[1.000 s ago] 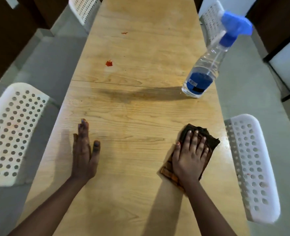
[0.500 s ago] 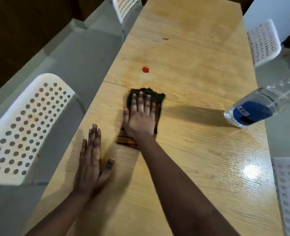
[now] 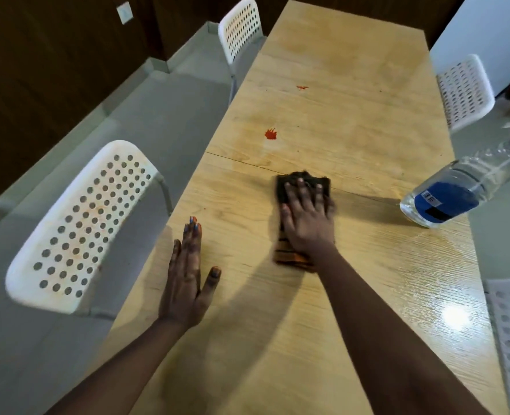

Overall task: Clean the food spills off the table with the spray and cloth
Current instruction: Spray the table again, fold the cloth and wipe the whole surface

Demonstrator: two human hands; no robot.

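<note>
Pressing my right hand (image 3: 306, 218) flat, fingers (image 3: 301, 193) spread, on the dark folded cloth with orange stripes (image 3: 289, 256) mid-table, short of the red spill (image 3: 271, 134), I judged it soft, best pinned by palm, my left hand (image 3: 186, 280) flat on the pale wooden table (image 3: 352, 121).

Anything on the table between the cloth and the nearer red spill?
No, in the head view only bare wood and the tabletop seam lie between the cloth and the spill.

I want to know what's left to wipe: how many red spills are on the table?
2: a larger red spill just beyond the cloth, and a smaller one farther up the table. The cloth may hide more.
</note>
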